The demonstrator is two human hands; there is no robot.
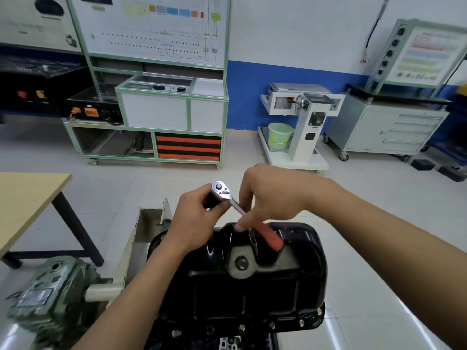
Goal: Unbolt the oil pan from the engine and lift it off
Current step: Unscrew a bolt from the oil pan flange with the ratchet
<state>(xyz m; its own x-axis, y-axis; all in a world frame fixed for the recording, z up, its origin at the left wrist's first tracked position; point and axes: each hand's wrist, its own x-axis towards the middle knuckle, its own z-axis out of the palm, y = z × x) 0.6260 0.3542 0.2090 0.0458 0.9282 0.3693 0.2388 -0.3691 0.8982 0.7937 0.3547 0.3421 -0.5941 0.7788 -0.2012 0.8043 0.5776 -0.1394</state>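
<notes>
White wall (303, 29) with blue band (252, 94) far; pale tiled floor (161, 183); green-framed trainer bench (156, 97) left, grey drawer cabinet (389, 130) right, wooden table (27, 198) near left.

Ref. colours as you see them. Oil pan (255, 289): gloss black, w/ dull grey patch around drain plug (241, 263). Your ratchet (225, 194): chrome head, red-orange grip. Gearbox (55, 294) at your left: mottled green. Table (25, 195): pale wood top, black legs. Cabinet drawers (188, 147): orange/black horiz. stripes. Bucket (279, 137): lime green. Wall (252, 97): white over blue band.
</notes>
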